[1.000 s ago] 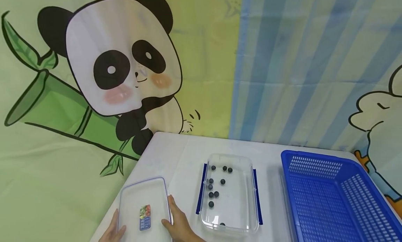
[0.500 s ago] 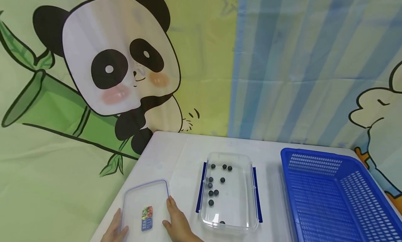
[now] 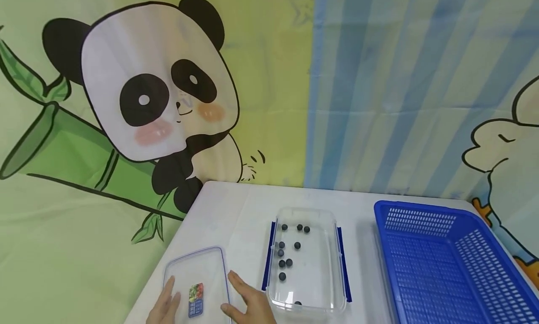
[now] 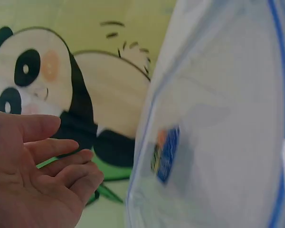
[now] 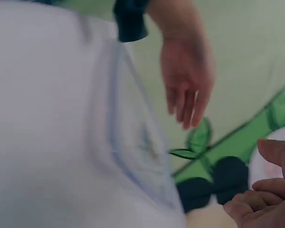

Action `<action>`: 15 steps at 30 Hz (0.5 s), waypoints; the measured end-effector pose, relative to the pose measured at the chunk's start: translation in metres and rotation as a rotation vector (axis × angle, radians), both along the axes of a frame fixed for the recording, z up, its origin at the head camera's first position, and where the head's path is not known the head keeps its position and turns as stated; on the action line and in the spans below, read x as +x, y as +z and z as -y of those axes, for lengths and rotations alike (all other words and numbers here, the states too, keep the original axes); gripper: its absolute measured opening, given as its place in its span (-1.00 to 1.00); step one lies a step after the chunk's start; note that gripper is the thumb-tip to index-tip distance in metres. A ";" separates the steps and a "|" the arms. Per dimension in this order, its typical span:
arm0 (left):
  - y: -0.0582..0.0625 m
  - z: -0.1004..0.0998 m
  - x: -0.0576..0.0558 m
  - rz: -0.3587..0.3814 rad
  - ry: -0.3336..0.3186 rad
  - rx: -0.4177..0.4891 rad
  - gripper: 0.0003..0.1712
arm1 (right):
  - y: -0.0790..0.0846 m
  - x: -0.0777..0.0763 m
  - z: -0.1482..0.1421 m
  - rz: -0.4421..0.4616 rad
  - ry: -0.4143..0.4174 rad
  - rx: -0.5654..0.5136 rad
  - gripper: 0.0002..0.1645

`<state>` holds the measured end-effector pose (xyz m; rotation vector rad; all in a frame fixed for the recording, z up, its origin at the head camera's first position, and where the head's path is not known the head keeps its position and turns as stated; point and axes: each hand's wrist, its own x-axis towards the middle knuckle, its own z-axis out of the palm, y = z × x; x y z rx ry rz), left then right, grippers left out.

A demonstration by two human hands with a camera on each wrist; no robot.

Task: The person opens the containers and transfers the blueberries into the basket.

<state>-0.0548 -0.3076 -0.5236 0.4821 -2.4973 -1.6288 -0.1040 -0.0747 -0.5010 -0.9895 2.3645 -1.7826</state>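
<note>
A clear lid (image 3: 215, 273) with a thin blue seal line and a colourful label (image 3: 195, 299) lies on the left part of the table. My left hand (image 3: 163, 305) hovers over its left edge, fingers loose and holding nothing; the left wrist view shows this hand (image 4: 52, 171) apart from the lid. By the lid's right edge is my right hand (image 3: 252, 301), thumb and fingers spread with nothing in them. To its right stands a clear plastic container (image 3: 320, 263) with blue side clips. Several small dark round balls (image 3: 297, 245) lie in it, mostly along its left side.
A large blue plastic basket (image 3: 421, 258) stands at the right of the white table (image 3: 244, 207). Behind the table hangs a printed cloth (image 3: 269, 81) with a panda. The table's left edge runs close beside the lid.
Both hands have let go of the lid's sides and come away from it. The lid stays on the table; the container and balls have not moved.
</note>
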 end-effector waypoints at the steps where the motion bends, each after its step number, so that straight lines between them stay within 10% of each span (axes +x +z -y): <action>1: 0.007 -0.014 -0.005 -0.052 -0.004 -0.001 -0.35 | 0.008 0.000 -0.008 -0.007 -0.018 -0.051 -0.33; 7: 0.021 -0.087 -0.056 -0.316 -0.157 0.158 -0.44 | 0.060 -0.032 -0.051 0.114 -0.296 -0.359 -0.56; 11: 0.015 -0.124 -0.090 -0.310 -0.249 0.213 -0.35 | 0.077 -0.068 -0.073 0.140 -0.488 -0.438 -0.69; 15: 0.004 -0.153 -0.110 -0.287 -0.284 0.204 -0.29 | 0.059 -0.113 -0.082 0.117 -0.589 -0.510 -0.72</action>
